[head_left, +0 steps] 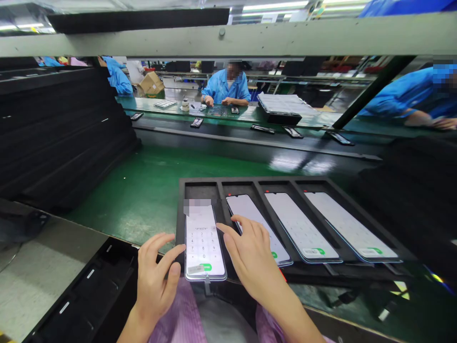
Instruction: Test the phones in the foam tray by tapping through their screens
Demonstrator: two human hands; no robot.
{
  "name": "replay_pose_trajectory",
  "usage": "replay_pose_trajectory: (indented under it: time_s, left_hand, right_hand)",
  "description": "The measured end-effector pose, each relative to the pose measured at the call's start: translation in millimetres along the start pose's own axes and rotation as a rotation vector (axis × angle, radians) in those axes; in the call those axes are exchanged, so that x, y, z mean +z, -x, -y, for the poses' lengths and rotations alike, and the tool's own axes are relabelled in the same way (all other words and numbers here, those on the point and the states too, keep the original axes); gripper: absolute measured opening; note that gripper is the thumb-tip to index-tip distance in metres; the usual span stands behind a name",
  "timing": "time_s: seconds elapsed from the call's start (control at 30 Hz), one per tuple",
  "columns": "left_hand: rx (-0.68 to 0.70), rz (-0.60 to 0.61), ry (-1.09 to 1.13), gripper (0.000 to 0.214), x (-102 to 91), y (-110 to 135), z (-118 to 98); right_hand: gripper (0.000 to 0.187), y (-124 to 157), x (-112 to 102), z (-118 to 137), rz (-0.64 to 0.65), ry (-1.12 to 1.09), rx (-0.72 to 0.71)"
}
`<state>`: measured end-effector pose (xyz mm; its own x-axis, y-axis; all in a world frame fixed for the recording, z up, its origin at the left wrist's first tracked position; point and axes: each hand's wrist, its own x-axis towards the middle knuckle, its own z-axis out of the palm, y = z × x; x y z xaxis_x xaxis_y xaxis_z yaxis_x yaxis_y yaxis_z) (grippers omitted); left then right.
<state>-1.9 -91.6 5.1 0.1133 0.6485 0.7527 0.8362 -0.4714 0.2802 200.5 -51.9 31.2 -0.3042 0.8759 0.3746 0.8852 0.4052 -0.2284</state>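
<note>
In the tray's leftmost slot, one phone is showing a dial pad, while the left hand and right hand are flanking it, each grip spread and pinching nothing, index fingertips apparently steadying its sides. Walls between the tray's four slots are seemingly separating the phones, four in all, one per slot, and at least three cables are showing at the tray's near edge.

A small bottle stands near a blue-clad co-worker opposite.
</note>
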Motion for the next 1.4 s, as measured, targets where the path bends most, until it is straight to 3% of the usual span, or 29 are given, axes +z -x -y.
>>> replay_pose_trajectory:
  time_s: [0.43, 0.67, 0.8, 0.93, 1.03, 1.1, 1.2, 1.4]
  left_hand:
    - [0.010, 0.052, 0.062, 0.031, -0.1, 5.2, 1.3]
    - [0.058, 0.087, 0.109, 0.033, 2.4, 6.8, 0.1]
    - [0.067, 0.075, 0.067, 0.034, 2.0, 7.8, -2.8]
    - [0.120, 0.019, 0.074, 0.030, 5.4, 2.5, -29.2]
    - [0.281, -0.016, 0.173, 0.032, 14.3, -13.6, -62.4]
    - [0.370, 0.068, 0.141, 0.035, 22.8, -27.9, -81.8]
    - [0.333, 0.212, -0.022, 0.038, 38.8, -43.3, -98.1]
    - [0.285, 0.346, -0.144, 0.036, 60.3, -42.9, -101.3]
  right_hand:
    - [0.033, 27.2, -9.9, -3.6, 0.028, -0.215, -0.121]
    - [0.033, 24.6, -9.9, 7.0, -0.138, -0.262, -0.164]
    - [0.035, 35.5, -22.0, -12.1, -0.238, -0.249, -0.226]
    - [0.035, 50.7, -32.7, -48.3, -0.368, -0.193, -0.075]
    - [0.037, 56.2, -36.4, -73.9, -0.357, -0.099, 0.037]
    - [0.040, 56.9, -37.7, -86.6, -0.299, -0.043, 0.063]
    - [0.044, 56.1, -39.3, -97.6, -0.222, -0.016, 0.064]
    - [0.043, 51.8, -44.0, -99.9, -0.132, -0.081, 0.010]
